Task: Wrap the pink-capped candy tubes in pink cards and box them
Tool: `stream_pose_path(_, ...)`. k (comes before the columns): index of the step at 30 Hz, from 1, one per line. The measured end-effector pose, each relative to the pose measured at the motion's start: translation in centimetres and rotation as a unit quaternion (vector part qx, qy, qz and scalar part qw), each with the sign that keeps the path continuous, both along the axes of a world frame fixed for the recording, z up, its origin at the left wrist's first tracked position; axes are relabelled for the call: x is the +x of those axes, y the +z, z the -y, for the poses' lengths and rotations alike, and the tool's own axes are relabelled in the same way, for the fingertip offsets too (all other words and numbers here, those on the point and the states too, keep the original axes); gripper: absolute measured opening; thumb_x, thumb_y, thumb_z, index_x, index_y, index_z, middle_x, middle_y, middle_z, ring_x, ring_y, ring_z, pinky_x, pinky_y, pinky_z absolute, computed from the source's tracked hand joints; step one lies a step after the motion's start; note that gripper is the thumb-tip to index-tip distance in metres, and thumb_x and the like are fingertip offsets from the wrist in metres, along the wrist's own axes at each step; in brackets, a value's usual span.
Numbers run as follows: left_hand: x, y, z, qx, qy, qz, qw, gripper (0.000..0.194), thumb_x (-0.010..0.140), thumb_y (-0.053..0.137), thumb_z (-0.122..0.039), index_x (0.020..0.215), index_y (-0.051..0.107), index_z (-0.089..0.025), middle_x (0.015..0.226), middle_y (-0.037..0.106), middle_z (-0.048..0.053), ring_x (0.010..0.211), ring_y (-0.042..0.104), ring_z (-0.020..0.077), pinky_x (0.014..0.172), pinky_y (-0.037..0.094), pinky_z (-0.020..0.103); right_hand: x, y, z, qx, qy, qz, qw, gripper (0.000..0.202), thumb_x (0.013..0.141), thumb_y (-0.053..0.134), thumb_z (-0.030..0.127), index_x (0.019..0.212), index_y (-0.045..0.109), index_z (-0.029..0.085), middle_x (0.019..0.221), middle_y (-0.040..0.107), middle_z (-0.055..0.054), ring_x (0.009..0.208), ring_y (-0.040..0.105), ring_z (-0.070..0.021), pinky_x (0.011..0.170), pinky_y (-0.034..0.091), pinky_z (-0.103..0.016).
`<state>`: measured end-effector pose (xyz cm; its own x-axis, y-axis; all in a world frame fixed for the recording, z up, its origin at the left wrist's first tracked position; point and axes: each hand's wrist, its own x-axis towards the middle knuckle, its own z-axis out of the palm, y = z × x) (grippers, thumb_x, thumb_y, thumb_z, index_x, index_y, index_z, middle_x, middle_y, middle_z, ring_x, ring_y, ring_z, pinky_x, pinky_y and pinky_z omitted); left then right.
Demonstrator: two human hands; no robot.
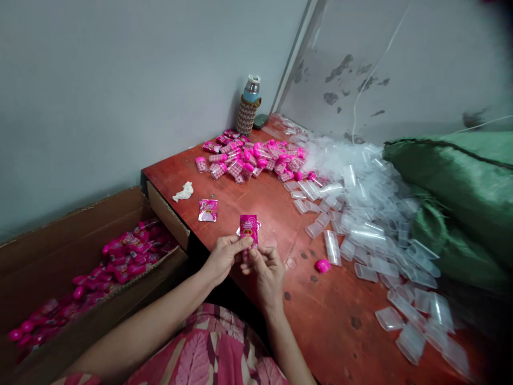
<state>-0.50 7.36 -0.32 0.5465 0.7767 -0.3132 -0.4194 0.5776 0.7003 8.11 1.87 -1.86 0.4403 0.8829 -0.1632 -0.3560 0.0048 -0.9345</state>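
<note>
My left hand (222,260) and my right hand (268,275) meet over the near edge of the red table. Between them both pinch a small clear bottle of pink balls, its upper part covered by a printed pink label (248,225). My fingers hide part of the bottle. Just behind it, another printed piece shows only at its edges. To the left on the table lies a small pile of flat pink labels (208,210). A loose pink cap (323,266) is to the right of my hands, beside an empty clear tube (332,247).
Filled pink-capped bottles (248,159) are heaped at the back, near a flask in a knitted cover (246,113). Clear empty tubes (372,235) spread across the right, against a green sack (460,203). A cardboard box (76,214) holding pink bottles stands left. Crumpled white tissue (183,191) lies near the table edge.
</note>
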Motion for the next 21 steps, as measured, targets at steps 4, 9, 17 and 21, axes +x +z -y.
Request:
stream_pose_path(4, -0.1, -0.3, 0.5, -0.007, -0.002, 0.024, 1.000, 0.024, 0.071, 0.064, -0.027, 0.058, 0.058, -0.007, 0.053, 0.046, -0.001, 0.045, 0.041, 0.0050, 0.041, 0.034, 0.018, 0.0, -0.4, -0.1, 0.007, -0.015, -0.040, 0.999, 0.018, 0.074, 0.063, 0.028, 0.079, 0.048, 0.019, 0.057, 0.063, 0.004, 0.043, 0.058, -0.0103, 0.042, 0.048, -0.020)
stream_pose_path(9, -1.3, 0.0, 0.2, -0.013, 0.030, -0.011, 0.999, 0.021, 0.070, 0.065, -0.027, 0.065, 0.062, -0.007, 0.062, 0.056, 0.004, 0.054, 0.050, 0.0077, 0.047, 0.040, 0.018, 0.1, -0.2, 0.4, 0.015, 0.081, -0.053, 0.995, 0.022, 0.076, 0.062, 0.026, 0.094, 0.051, 0.019, 0.079, 0.068, -0.002, 0.064, 0.064, -0.0138, 0.061, 0.053, -0.027)
stream_pose_path(17, -3.3, 0.1, 1.0, 0.012, 0.080, -0.039, 0.996, 0.018, 0.068, 0.067, -0.026, 0.064, 0.063, -0.009, 0.061, 0.060, 0.002, 0.055, 0.055, 0.0090, 0.058, 0.047, 0.022, -1.6, -0.1, -1.1, 0.006, 0.094, -0.074, 0.993, 0.020, 0.070, 0.067, 0.026, 0.081, 0.051, 0.020, 0.066, 0.065, 0.003, 0.055, 0.062, -0.0115, 0.055, 0.050, -0.024)
stream_pose_path(21, -6.8, 1.1, 0.0, 0.039, 0.259, -0.024, 0.965, 0.030, 0.070, 0.062, -0.042, 0.077, 0.065, -0.013, 0.085, 0.068, 0.008, 0.079, 0.063, 0.0198, 0.076, 0.049, 0.035, -1.6, 0.6, -1.3, 0.009, 0.110, -0.040, 0.993, 0.018, 0.072, 0.065, 0.029, 0.081, 0.052, 0.020, 0.068, 0.066, 0.001, 0.056, 0.063, -0.0131, 0.052, 0.049, -0.024)
